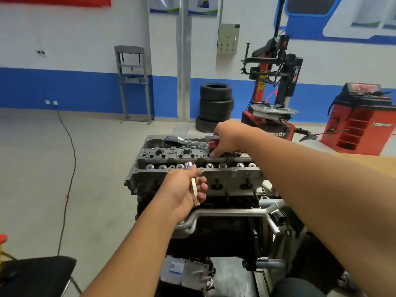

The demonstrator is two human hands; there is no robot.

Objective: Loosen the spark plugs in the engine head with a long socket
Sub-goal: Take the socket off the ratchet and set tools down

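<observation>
Both bare forearms reach forward from the near edge of the view. The left hand [184, 190] sits nearer and lower, palm turned rightward, its fingers and thumb curled round a slim metal tool [194, 183]. The right arm stretches farther, crossing from the near right toward the centre; the right hand [225, 139] points its fingers downward, gripping a red-handled ratchet [188, 142].

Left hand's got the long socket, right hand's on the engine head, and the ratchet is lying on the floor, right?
Not quite. The head view shows the ratchet lying on top of the engine head, not on the floor. The left hand does hold the long socket, and the right hand is on the head.
</observation>
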